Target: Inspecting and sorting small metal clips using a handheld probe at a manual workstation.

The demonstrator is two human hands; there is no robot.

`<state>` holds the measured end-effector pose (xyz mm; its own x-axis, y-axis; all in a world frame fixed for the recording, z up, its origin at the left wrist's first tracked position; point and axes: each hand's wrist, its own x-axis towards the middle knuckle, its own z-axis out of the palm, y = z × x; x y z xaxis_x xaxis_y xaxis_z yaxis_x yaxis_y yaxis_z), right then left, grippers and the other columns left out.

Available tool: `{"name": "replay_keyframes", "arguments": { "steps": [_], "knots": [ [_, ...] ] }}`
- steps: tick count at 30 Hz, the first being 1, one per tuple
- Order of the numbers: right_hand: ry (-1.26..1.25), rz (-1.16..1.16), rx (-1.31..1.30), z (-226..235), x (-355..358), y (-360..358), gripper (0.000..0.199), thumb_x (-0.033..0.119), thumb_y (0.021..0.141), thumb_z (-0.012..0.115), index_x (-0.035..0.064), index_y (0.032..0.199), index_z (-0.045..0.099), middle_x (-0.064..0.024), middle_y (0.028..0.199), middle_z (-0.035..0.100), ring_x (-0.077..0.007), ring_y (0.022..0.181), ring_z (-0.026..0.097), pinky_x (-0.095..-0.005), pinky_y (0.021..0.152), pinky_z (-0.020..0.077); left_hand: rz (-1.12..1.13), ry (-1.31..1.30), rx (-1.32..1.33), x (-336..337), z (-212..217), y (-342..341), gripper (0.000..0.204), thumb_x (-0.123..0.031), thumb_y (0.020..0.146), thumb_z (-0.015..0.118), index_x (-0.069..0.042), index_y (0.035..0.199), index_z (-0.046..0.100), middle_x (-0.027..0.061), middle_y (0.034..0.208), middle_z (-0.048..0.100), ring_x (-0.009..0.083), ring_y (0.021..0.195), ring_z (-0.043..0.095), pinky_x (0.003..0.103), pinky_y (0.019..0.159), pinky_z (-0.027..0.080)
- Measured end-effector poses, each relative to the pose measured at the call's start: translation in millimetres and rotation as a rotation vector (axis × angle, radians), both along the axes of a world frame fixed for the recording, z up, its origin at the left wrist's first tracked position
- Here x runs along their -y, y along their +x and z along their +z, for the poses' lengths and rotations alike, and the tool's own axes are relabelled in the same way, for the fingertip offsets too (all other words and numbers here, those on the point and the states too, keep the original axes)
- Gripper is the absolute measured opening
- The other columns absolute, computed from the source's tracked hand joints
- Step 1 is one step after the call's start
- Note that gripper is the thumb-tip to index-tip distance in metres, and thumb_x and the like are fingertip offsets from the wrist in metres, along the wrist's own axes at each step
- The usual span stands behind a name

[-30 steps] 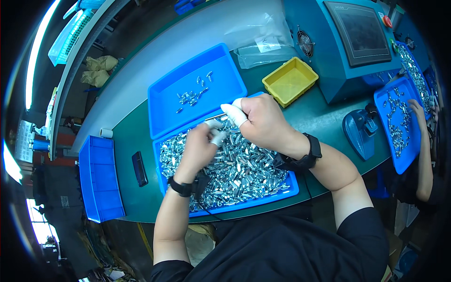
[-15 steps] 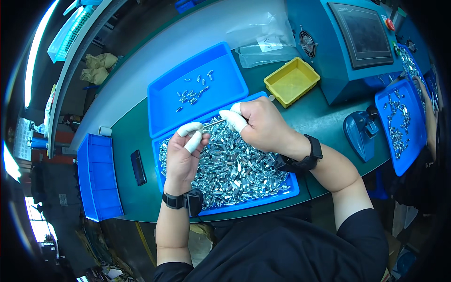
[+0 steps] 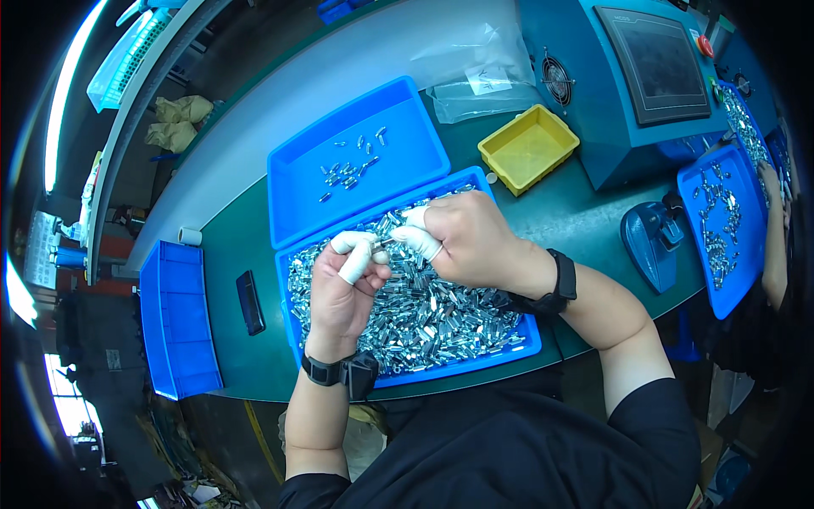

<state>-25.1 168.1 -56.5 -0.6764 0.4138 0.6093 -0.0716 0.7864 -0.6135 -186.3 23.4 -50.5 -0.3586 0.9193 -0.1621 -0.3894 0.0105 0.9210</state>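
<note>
My left hand (image 3: 339,293) is closed, its thumb and forefinger in white finger cots pinching one end of a thin, shiny metal piece (image 3: 387,242). The other end is in the closed thumb and fingers of my right hand (image 3: 475,233), also in white cots. Fingertips cover most of this piece, so its exact kind is hidden. Both hands are just above a blue tray (image 3: 458,371) heaped with small silvery metal parts (image 3: 432,314). Directly behind it, a second blue tray (image 3: 297,195) holds several similar parts (image 3: 343,176).
A yellow bin (image 3: 527,151) and clear plastic bags (image 3: 475,93) lie farther back. At left are a blue bin (image 3: 180,318), a phone (image 3: 250,302) and a white roll (image 3: 189,237). Right: a machine with a screen (image 3: 653,64), a blue device (image 3: 651,242), another parts tray (image 3: 719,229), a co-worker's arm (image 3: 773,246).
My hands have come closer together, and less of the thin metal piece shows between them. The left hand has shifted right and slightly down. The co-worker's arm at far right has moved.
</note>
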Motion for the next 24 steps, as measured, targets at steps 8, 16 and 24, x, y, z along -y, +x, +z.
{"name": "replay_keyframes", "arguments": {
  "steps": [8,16,24],
  "knots": [
    [-0.257,0.158,0.077,-1.9,3.3,1.2,0.017,0.013,0.089,0.065,0.0044,0.076,0.068,-0.0112,0.062,0.06,-0.02,0.049,0.053,-0.0354,0.048,0.0381,-0.004,0.091,-0.079,-7.6,-0.7,19.0,0.012,-0.002,0.095,0.061,-0.001,0.106,0.062,0.0118,0.089,0.069,0.0156,0.073,0.068,0.023,0.063,0.052],
    [-0.535,0.162,0.18,-2.6,0.6,-3.3,0.023,0.015,0.093,0.062,0.0018,0.075,0.067,-0.0068,0.054,0.053,-0.0108,0.048,0.044,-0.0316,0.047,0.0342,0.026,0.047,-0.361,-14.2,10.5,15.5,0.014,0.001,0.092,0.062,0.0,0.107,0.061,0.011,0.088,0.069,0.0144,0.071,0.067,0.024,0.063,0.052],
    [-0.457,-0.057,-0.026,10.0,-12.5,8.8,0.029,0.017,0.095,0.063,0.0007,0.072,0.066,-0.0005,0.054,0.052,-0.0058,0.051,0.042,-0.0285,0.047,0.0334,0.153,-0.071,-0.482,-27.2,2.9,-36.9,0.019,-0.003,0.09,0.067,0.0,0.109,0.064,0.01,0.093,0.069,0.0123,0.077,0.064,0.023,0.065,0.05]
  ]
}}
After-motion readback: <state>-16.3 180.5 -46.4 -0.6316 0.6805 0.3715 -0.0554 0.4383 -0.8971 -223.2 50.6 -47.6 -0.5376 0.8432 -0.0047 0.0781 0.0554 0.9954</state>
